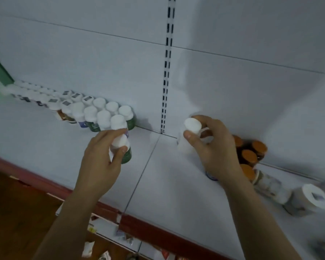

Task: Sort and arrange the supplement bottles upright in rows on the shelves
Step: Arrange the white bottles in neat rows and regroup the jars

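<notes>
left hand [101,158] is curled round a white-capped green-label bottle [127,156], held right in front of the rows of white-capped bottles [101,113] stood at the back left of the white shelf [167,175]. right hand [212,147] is wrapped round a white bottle [191,126] – cap tilted toward the cam, close to the back wall. orange-capped bottles [250,156] are clustered just behind that hand, and a couple of bottles on their sides [306,199] are seen far right.

Blurred past reading on far-left bottles [32,94]; half hidden behind right hand [214,147] among orange caps [250,157]; cropped at right edge.
</notes>
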Available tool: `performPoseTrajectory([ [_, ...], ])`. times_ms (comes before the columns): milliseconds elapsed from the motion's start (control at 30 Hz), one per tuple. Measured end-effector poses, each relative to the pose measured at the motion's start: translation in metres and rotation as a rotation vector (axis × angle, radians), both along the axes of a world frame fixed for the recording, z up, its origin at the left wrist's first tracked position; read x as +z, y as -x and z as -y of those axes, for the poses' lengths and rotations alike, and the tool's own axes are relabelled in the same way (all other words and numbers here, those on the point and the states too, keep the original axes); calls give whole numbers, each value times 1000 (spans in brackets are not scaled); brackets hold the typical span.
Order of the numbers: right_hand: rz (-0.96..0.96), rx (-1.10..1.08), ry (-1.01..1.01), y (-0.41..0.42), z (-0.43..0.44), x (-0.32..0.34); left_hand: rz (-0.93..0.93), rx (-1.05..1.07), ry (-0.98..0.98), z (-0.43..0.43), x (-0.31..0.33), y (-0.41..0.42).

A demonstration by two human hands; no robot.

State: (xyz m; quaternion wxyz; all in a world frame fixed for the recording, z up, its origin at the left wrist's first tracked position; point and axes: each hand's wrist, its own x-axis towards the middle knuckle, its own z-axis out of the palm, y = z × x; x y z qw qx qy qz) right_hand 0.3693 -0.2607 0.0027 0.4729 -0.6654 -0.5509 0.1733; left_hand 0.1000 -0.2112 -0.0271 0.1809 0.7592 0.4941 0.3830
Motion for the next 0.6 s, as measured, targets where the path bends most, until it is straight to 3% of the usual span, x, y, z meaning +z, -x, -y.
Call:
performPoseTrajectory([
  [133, 98, 59, 76, 57, -67, -35, 8, -29, 33, -31, -10, 36],
  [333, 239, -37, 85, 107, -141, -60, -26, -102, 104, -66, -26, 67],
  [500, 186, -99, -6, 125, -116, -64, 27, -141, 150, -78, -32, 73],
  [600, 207, 74, 36, 135, -73, -66, 91, -197, 151, -78, -28, 65],
])
